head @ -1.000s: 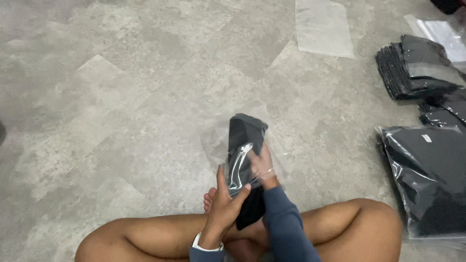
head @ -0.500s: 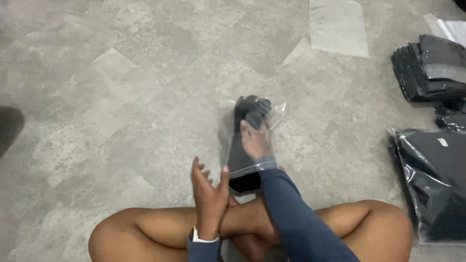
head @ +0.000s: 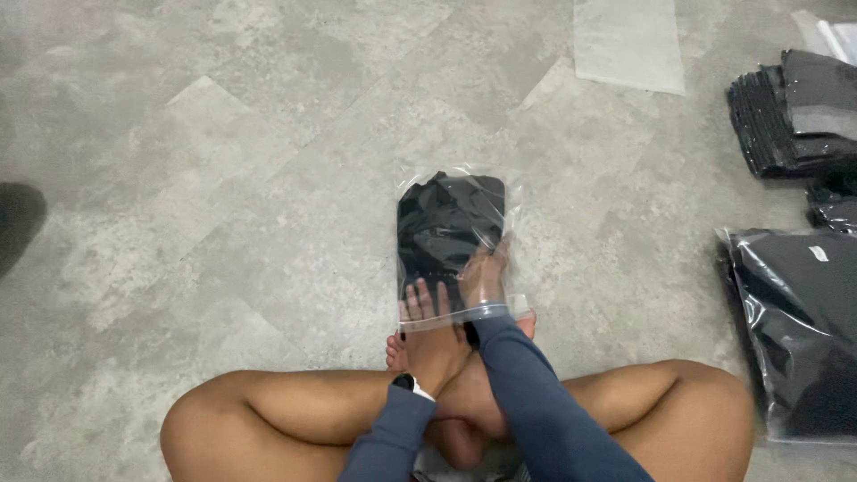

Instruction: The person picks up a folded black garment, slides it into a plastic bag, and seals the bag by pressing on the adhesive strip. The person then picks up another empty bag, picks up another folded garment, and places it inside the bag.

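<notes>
A clear plastic bag lies flat on the grey floor in front of my crossed legs, with a folded black garment inside it. My right hand reaches in through the near mouth of the bag, and its fingers lie flat on the garment. My left hand rests on the near edge of the bag and holds the mouth down with its fingers spread. Both arms wear blue sleeves, and a watch sits on the left wrist.
A stack of folded black garments sits at the upper right. Bagged black garments lie at the right edge. A flat empty plastic bag lies at the top. A dark object shows at the left edge.
The bag was held up and tilted; it has come down flat on the floor. My right hand went deeper into it, and my left hand moved onto its near edge.
</notes>
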